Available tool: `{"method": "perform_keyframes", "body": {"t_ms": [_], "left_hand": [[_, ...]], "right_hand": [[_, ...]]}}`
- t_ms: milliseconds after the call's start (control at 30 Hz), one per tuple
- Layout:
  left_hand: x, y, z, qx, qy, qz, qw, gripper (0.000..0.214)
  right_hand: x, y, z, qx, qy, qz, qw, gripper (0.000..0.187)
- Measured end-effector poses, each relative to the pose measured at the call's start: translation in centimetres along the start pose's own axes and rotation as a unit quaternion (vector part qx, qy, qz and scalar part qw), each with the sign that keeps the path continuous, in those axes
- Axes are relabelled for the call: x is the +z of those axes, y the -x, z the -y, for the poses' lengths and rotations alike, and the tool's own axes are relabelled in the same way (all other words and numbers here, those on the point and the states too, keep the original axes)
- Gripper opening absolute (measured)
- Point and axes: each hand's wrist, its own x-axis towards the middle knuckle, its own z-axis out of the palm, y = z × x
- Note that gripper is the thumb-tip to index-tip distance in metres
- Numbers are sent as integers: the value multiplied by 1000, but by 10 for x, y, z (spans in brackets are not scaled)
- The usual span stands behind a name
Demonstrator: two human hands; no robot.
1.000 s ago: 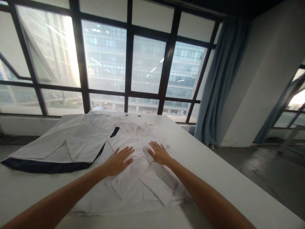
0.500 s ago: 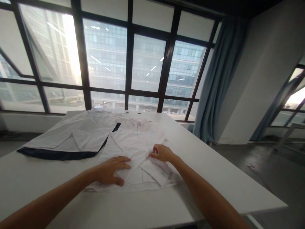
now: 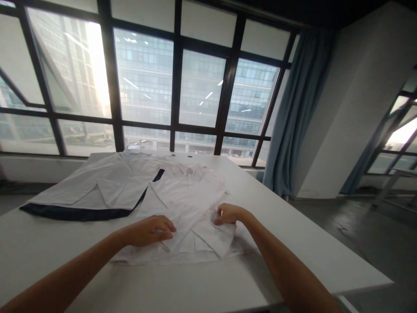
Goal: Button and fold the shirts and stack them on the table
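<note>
A white collared shirt (image 3: 192, 200) lies spread on the white table, its collar pointing toward the window and its hem toward me. My left hand (image 3: 148, 230) rests at the shirt's left side, thumb and fingers drawn together on the cloth. On the right side, my right hand (image 3: 230, 214) has curled fingers and its thumb pinching the fabric by a folded-over sleeve part. The exact bit of cloth between the fingertips is partly hidden. Beside the shirt, to the left, lies another white garment (image 3: 81, 187) with a dark navy band along its edge.
The white table (image 3: 293, 243) extends to a right corner, with grey floor (image 3: 325, 221) beyond. Large black-framed windows (image 3: 143, 78) stand behind it. A blue curtain (image 3: 289, 130) and a pale pillar (image 3: 335, 121) are at the right.
My left hand's spread fingers have drawn together. The right hand has moved slightly right and toward me, and the cloth beneath it lies folded differently.
</note>
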Motion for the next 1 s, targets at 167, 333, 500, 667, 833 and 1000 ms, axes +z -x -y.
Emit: {"method": "perform_keyframes", "body": {"t_ms": [167, 333, 500, 667, 833, 1000], "left_hand": [[-24, 5, 33, -254, -179, -133, 941, 51], [-40, 25, 66, -441, -264, -77, 854, 54], [-34, 26, 57, -415, -222, 20, 882, 43], [-42, 26, 37, -452, -74, 24, 888, 31], [-51, -1, -8, -369, -99, -55, 922, 26], [-5, -54, -49, -257, -163, -46, 952, 40]], "right_hand": [[-18, -4, -27, 60, -18, -26, 998, 44], [-31, -15, -71, 172, 34, -136, 975, 47], [-25, -23, -83, 180, 4, -122, 976, 45], [-22, -26, -79, 159, -31, -126, 979, 47], [-23, -25, -79, 158, -76, -130, 976, 50], [-21, -25, -81, 142, -59, -121, 981, 47]]}}
